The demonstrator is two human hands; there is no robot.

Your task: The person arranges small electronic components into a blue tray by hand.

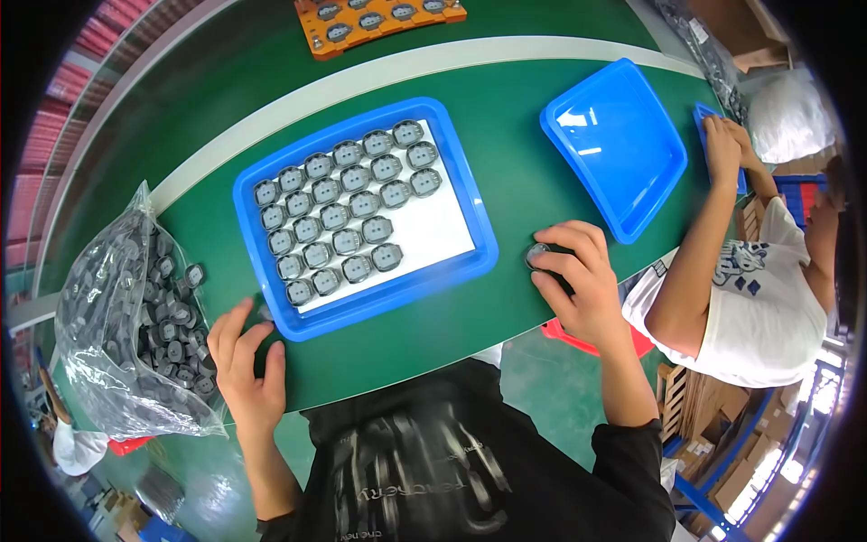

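My right hand point(578, 282) is at the right of the blue tray point(483, 217), its fingertips closed on a small round grey plastic part point(536, 256) just above the green table. Beside the tray's near left corner is my left hand point(246, 366), fingers bent and apart. A small dark shape shows by its fingertips; I cannot tell whether they touch it. Several similar grey parts point(334, 216) lie in rows on a white sheet in the tray, leaving bare white at its right side. More loose grey parts point(172, 321) fill a clear plastic bag point(99, 343) at the left.
A second blue tray point(623, 149) holds nothing and lies tilted at the right. An orange fixture point(379, 23) with grey parts stands beyond the pale strip point(361, 77). At the right, another person's hands point(727, 149) rest at a blue tray. A red stool point(591, 339) shows below the table edge.
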